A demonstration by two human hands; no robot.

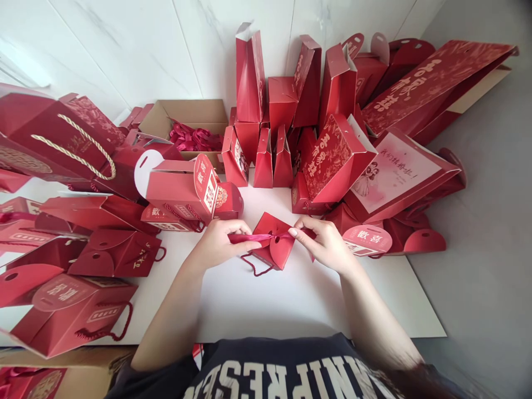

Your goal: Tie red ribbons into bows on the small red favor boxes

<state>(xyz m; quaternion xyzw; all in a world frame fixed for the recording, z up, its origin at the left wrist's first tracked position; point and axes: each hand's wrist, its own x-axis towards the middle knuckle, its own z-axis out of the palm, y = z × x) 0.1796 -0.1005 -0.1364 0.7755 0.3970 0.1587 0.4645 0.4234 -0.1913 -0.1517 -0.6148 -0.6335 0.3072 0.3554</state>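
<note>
A small red gift box (284, 256) with overlapping rounded flaps and holes in its top sits on the white table in front of me. Across its top runs a pinkish-red ribbon (266, 236), crossing at the middle of the box. My left hand (222, 241) pinches one side of the ribbon between thumb and fingers, left of the box. On the other side, my right hand (322, 239) pinches the ribbon at the box's right edge. A dark red cord (258, 272) hangs in a loop from the box onto the table.
Red gift boxes (178, 185) crowd the left side, with a rope-handled bag (54, 133) behind. An open cardboard box (191, 111) of red ribbons stands at the back. Tall red bags (338, 160) are stacked at the back right. Another carton (87, 371) is at lower left.
</note>
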